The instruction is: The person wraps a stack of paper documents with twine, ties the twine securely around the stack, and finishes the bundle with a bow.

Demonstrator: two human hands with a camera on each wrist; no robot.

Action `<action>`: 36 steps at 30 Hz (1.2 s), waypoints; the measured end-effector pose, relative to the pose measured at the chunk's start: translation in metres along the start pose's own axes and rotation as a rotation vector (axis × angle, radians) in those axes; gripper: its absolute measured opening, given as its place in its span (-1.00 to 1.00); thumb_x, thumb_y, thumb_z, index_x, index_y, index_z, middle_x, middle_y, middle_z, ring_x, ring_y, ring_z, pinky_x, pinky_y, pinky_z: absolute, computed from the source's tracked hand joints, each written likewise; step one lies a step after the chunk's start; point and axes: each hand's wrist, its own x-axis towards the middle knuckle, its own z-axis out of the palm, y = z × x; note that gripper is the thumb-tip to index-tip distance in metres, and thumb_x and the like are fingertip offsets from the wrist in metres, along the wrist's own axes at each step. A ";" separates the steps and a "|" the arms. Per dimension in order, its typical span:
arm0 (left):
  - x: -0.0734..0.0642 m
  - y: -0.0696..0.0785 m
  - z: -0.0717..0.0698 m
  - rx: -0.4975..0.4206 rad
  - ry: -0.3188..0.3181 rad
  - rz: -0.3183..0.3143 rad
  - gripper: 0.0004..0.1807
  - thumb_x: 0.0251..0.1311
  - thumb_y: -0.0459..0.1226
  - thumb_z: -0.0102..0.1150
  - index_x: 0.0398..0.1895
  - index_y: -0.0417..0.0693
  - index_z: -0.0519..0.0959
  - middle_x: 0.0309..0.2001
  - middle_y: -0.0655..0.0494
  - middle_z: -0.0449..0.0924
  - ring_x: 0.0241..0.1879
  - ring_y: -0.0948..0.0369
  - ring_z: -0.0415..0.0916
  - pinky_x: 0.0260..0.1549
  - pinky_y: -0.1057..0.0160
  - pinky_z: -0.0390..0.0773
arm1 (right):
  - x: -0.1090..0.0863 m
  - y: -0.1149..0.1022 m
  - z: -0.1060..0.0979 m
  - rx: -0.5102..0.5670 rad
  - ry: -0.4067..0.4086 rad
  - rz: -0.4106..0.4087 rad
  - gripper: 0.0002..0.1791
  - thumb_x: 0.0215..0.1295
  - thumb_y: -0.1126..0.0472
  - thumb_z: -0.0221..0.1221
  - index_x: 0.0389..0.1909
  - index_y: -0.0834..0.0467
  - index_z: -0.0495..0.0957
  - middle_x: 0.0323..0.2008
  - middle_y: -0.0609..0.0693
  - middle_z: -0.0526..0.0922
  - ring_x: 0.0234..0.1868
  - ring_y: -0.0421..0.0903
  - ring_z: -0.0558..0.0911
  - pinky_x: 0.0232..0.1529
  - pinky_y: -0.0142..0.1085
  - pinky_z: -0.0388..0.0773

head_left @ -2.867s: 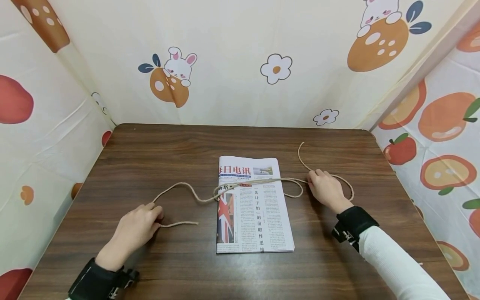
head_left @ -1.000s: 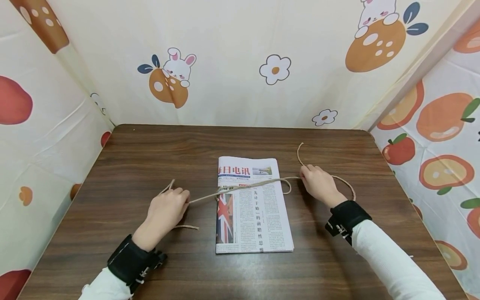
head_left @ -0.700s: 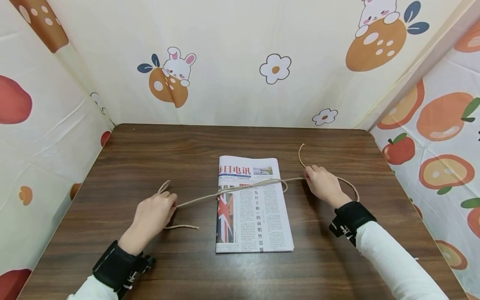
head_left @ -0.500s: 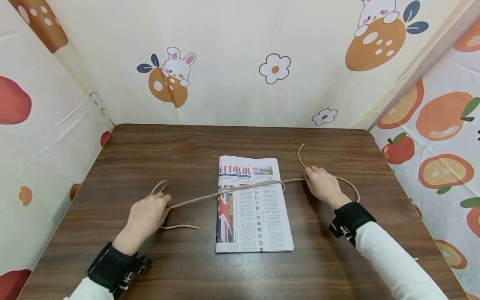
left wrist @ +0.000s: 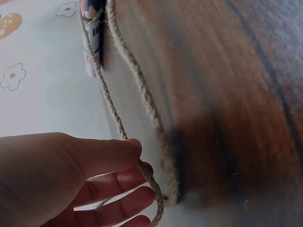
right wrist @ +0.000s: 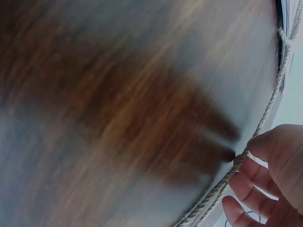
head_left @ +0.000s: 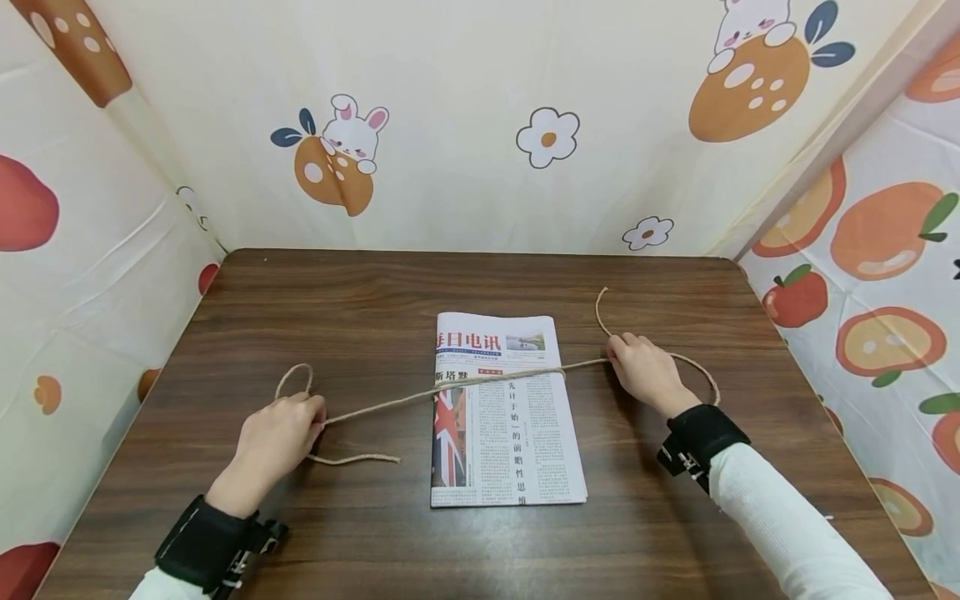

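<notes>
A folded stack of newspaper (head_left: 510, 442) lies in the middle of the wooden table. Beige twine (head_left: 390, 404) crosses its upper part and runs nearly straight out to both sides. My left hand (head_left: 276, 437), left of the paper, pinches the twine between thumb and forefinger, as the left wrist view shows. A small loop stands up behind that hand, and a loose end trails toward the paper. On the other side my right hand (head_left: 643, 373) pinches the twine between thumb (right wrist: 265, 142) and forefinger. Its free end curls away toward the back, with another curve behind the hand.
The brown wood-grain table (head_left: 337, 308) reaches back to a cream wall covering (head_left: 450, 167) printed with rabbits and flowers. Fruit-printed sheets (head_left: 892, 350) hang along both sides. Black bands (head_left: 198, 546) are strapped round both wrists.
My left hand first moved in toward the newspaper, then drew back left with the twine. The slack loops at the paper's edges have pulled in and the twine is straighter. The right hand barely shifted.
</notes>
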 end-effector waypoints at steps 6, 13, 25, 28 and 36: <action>0.002 0.005 0.001 0.012 0.014 0.009 -0.84 -0.09 -0.39 0.34 -0.58 -0.07 0.51 -0.61 0.11 0.37 -0.68 0.23 0.33 -0.75 0.30 0.29 | 0.000 -0.002 0.000 -0.011 0.059 -0.034 -0.82 0.04 0.37 0.22 -0.54 0.19 0.38 -0.58 0.06 0.38 -0.60 0.02 0.38 -0.68 -0.23 0.30; 0.016 0.023 -0.004 -0.007 0.046 0.051 -0.81 -0.16 -0.34 0.40 -0.55 -0.07 0.53 -0.59 0.12 0.38 -0.63 0.18 0.37 -0.72 0.28 0.33 | 0.004 -0.012 -0.003 0.020 0.075 -0.075 -0.84 0.02 0.35 0.26 -0.48 0.19 0.43 -0.51 0.06 0.44 -0.51 0.07 0.44 -0.56 -0.16 0.39; 0.057 0.081 0.007 -0.060 0.124 0.171 -0.83 -0.12 -0.27 0.37 -0.50 -0.08 0.54 -0.52 0.11 0.44 -0.49 0.11 0.44 -0.57 0.18 0.44 | 0.013 -0.042 0.005 0.062 0.022 -0.154 -0.86 0.06 0.29 0.27 -0.36 0.15 0.52 -0.38 0.03 0.52 -0.34 0.01 0.53 -0.41 -0.18 0.47; 0.065 0.091 0.012 -0.058 0.110 0.184 -0.85 -0.06 -0.24 0.34 -0.46 -0.09 0.56 -0.50 0.09 0.46 -0.47 0.11 0.45 -0.54 0.17 0.46 | 0.014 -0.045 0.008 0.056 0.013 -0.152 -0.86 0.06 0.28 0.27 -0.35 0.15 0.53 -0.37 0.04 0.52 -0.34 0.01 0.53 -0.42 -0.18 0.47; 0.076 0.102 0.021 -0.054 0.068 0.154 -0.84 0.02 -0.20 0.29 -0.42 -0.09 0.58 -0.54 0.09 0.44 -0.53 0.16 0.40 -0.61 0.22 0.39 | 0.015 -0.049 0.009 0.040 0.041 -0.165 -0.92 0.09 0.30 0.23 -0.41 0.13 0.51 -0.42 0.01 0.50 -0.43 -0.04 0.50 -0.51 -0.25 0.43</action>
